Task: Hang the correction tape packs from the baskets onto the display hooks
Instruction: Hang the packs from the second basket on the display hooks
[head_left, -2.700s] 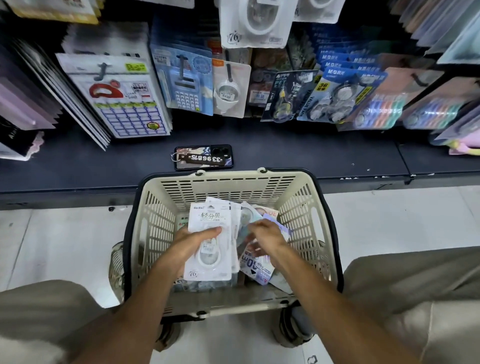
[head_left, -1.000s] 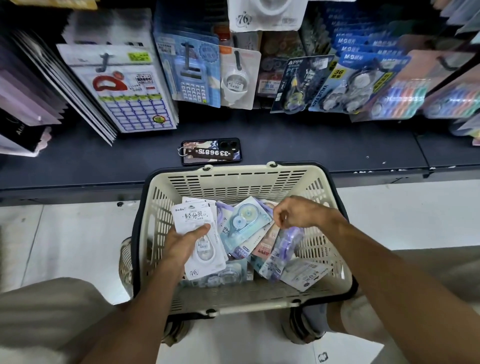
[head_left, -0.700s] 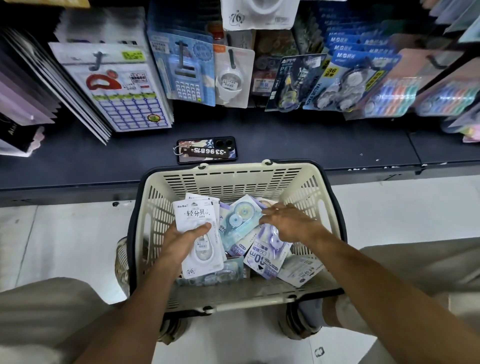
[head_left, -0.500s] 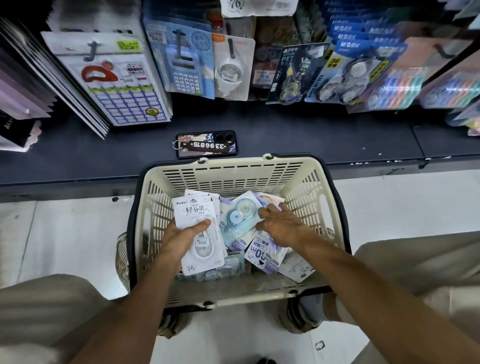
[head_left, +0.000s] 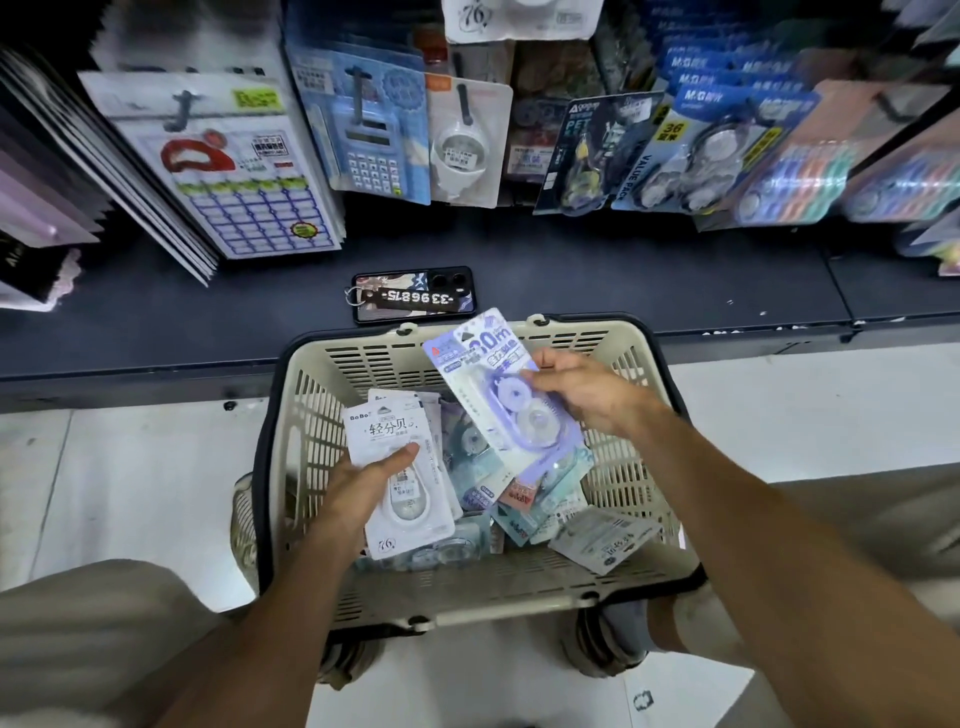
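1. A cream plastic basket (head_left: 311, 447) with slotted walls and a dark rim sits on a pale floor, just near of a dark low shelf (head_left: 623, 280).
2. The left hand (head_left: 358, 483) holds a small stack of white correction tape packs (head_left: 410, 499) over the left half of the basket. Its thumb presses across the front of the top pack; the other fingers are hidden behind the stack.
3. The right hand (head_left: 587, 389) holds a purple correction tape pack (head_left: 498, 384) raised above the basket, tilted with its top end toward the far left. The fingers are curled round the pack's right edge, with the thumb on its front.
4. More loose packs (head_left: 545, 509) lie jumbled in the bottom of the basket, mostly right of centre.
5. A phone (head_left: 415, 296) with a numbered key tag lies flat on the shelf, just beyond the basket's far rim.
6. Above the shelf, hanging stationery (head_left: 701, 150) fills the display: a blue calculator card (head_left: 374, 140), a white tape pack (head_left: 462, 145) and blue multipacks to the right.
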